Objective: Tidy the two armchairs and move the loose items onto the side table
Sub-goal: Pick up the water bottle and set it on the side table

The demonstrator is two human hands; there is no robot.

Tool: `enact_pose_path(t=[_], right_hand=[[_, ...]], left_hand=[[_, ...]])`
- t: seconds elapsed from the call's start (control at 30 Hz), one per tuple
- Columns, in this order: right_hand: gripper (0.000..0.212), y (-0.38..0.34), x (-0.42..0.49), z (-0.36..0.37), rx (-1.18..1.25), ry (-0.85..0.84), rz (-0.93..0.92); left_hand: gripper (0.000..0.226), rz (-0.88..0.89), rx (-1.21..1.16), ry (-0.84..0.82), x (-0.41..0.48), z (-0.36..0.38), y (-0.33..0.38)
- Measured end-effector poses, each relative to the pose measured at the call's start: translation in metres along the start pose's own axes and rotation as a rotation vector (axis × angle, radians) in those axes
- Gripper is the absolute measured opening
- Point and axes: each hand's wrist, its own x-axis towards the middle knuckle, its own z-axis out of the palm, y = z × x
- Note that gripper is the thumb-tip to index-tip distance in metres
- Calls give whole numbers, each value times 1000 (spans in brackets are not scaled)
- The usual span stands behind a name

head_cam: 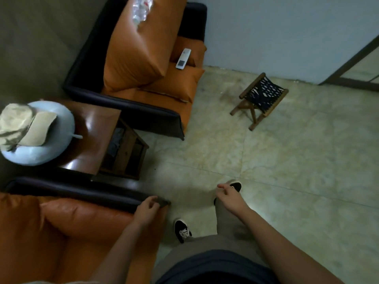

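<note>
The room looked dim to me. The brightest light fell on the floor (297,160) at the right. The table (92,128) top had white shiny spots of glare. A soft dark shadow lay on the floor by the near chair (82,218). The left hand (147,208) and right hand (229,196) looked blurry. The picture was soft, and I saw lines bend near the edges.

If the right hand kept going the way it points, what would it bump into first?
Probably the side table: the right hand points across the floor toward its open front. Depth is hard to judge, so it might pass above it.
</note>
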Motion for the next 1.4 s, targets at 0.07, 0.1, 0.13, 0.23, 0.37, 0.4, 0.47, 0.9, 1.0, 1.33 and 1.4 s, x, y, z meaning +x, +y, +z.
enact_pose_path(t=[0.07, 0.1, 0.13, 0.23, 0.37, 0.4, 0.47, 0.9, 1.0, 1.33, 1.4], right_hand=[[43, -25, 30, -21, 45, -9, -54], [42, -37, 47, -34, 54, -9, -79], [42, -48, 64, -47, 60, -7, -105], [43, -69, 110, -94, 15, -49, -134], [44, -77, 164, -163, 1, -67, -51], [44, -80, 181, -179, 1, -66, -31], [44, -84, 208, -207, -36, -59, 6], [50, -178, 327, -269, -337, -195, 77], [45, -244, 351, -285, -322, -148, 33], [28, -438, 405, -260, -334, -151, -261], [32, -467, 414, -255, -344, -186, -331]], left_hand=[[30, -16, 20, -7, 20, -5, 15], [32, -20, 23, -2, 29, -6, 25], [34, -27, 31, 6, 37, -7, 35], [33, -68, 14, 28, 53, -8, 74], [33, -28, -59, 66, 67, -5, 155], [37, -13, -87, 69, 75, -6, 177], [39, 31, -126, 126, 85, -11, 220], [43, 7, -323, 247, 189, -67, 313], [44, -82, -349, 236, 211, -83, 313], [36, 41, -505, 549, 261, -198, 371], [35, 66, -547, 632, 268, -214, 383]])
